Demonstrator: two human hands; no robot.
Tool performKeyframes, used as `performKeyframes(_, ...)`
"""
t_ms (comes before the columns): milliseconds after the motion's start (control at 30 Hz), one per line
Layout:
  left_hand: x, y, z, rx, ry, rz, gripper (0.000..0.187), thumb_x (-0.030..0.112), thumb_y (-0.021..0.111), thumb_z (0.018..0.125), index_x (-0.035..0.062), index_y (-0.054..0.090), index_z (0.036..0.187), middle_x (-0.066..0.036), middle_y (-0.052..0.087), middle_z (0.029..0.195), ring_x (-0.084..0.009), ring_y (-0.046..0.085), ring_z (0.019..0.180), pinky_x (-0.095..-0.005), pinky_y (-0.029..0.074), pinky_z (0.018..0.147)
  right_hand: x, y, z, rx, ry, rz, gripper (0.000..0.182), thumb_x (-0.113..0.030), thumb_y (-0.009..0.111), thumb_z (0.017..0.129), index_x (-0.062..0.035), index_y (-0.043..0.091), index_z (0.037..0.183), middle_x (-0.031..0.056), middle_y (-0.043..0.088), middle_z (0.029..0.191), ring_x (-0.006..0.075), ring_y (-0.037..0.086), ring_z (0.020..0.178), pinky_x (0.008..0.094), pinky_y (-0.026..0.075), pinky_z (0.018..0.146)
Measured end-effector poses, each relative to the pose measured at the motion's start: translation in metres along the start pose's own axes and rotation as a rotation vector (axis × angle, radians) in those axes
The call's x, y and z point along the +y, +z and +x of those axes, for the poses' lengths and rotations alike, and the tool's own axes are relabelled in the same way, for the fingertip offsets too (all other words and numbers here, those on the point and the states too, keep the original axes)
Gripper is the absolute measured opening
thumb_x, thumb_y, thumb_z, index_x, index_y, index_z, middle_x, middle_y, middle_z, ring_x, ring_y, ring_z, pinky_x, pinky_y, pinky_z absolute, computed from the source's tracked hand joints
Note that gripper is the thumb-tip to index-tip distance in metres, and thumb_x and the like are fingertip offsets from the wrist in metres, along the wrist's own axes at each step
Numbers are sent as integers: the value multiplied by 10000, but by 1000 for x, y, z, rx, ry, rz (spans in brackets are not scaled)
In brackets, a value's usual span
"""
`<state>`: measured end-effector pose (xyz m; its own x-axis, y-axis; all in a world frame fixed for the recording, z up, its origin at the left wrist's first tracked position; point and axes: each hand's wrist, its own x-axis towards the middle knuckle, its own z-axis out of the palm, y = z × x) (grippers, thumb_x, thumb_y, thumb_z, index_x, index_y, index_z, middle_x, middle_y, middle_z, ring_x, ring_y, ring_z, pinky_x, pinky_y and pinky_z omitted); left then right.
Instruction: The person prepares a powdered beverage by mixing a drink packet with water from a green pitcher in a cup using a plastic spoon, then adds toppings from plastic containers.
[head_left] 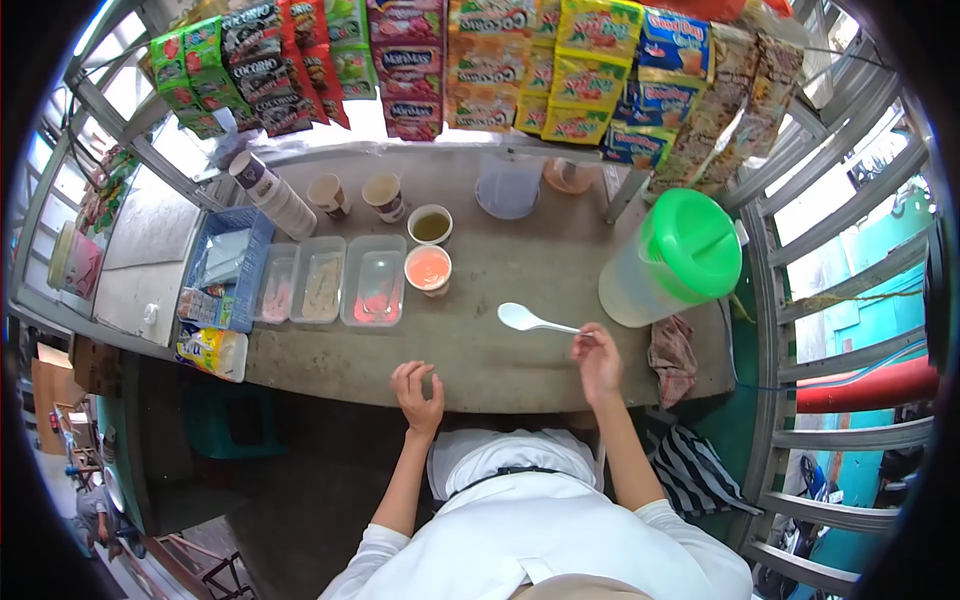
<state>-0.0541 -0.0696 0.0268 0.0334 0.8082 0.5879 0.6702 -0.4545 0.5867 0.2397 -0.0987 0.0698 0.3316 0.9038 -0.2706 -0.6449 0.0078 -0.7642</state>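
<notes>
A white plastic spoon (517, 317) points leftward over the counter, its handle end at the fingertips of my right hand (597, 368). Those fingers are closed on the handle. My left hand (418, 398) is at the counter's front edge, fingers loosely curled with a gap to the thumb and nothing held. Beyond it stands a paper cup of orange-pink drink (429, 270), with a cup of greenish liquid (431, 226) just behind. Left of these cups are three clear plastic tubs; the nearest tub (374, 290) has something pink inside.
A pitcher with a green lid (695, 245) stands right, near a crumpled cloth (673, 360). Stacked cups (272, 195) lean beside a blue basket (232, 270) at left. A clear container (507, 187) sits at the back. Drink sachets (495, 65) hang overhead.
</notes>
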Motion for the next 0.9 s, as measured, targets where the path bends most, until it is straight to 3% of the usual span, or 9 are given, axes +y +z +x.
performKeyframes(167,34,24,-13,-51,15,-96,133,32,634,758,49,623,890,-135,527,935,-306,504,889,-396,415,784,-35,-67,-39,135,-127,-146,186,-224,492,882,-73,576,953,36,576,819,133,537,727,253,417,681)
performKeyframes(433,66,38,-32,-93,5,-147,116,70,622,774,60,624,890,-111,539,913,-292,517,893,-405,385,793,-49,-138,-81,198,-175,75,131,-216,503,866,-92,515,906,37,552,882,164,528,759,280,414,721)
performKeyframes(700,89,48,-53,-168,8,-227,94,60,622,786,56,631,879,-114,549,910,-297,525,914,-411,387,807,-67,-171,-92,340,-182,138,155,-230,499,906,-100,535,982,27,556,870,164,533,761,302,414,681)
performKeyframes(800,96,50,-49,-194,30,-247,105,64,627,799,45,631,903,-124,557,884,-290,542,854,-394,425,767,-77,-192,-89,437,-238,153,189,-254,485,936,-98,540,1026,27,565,867,151,535,739,300,409,645)
performKeyframes(900,120,61,-44,-373,-144,-436,74,83,611,854,28,633,899,-126,594,861,-216,581,756,-318,462,660,-87,-204,-85,585,-310,17,226,-287,459,967,-90,545,1035,29,570,866,133,529,720,277,399,623)
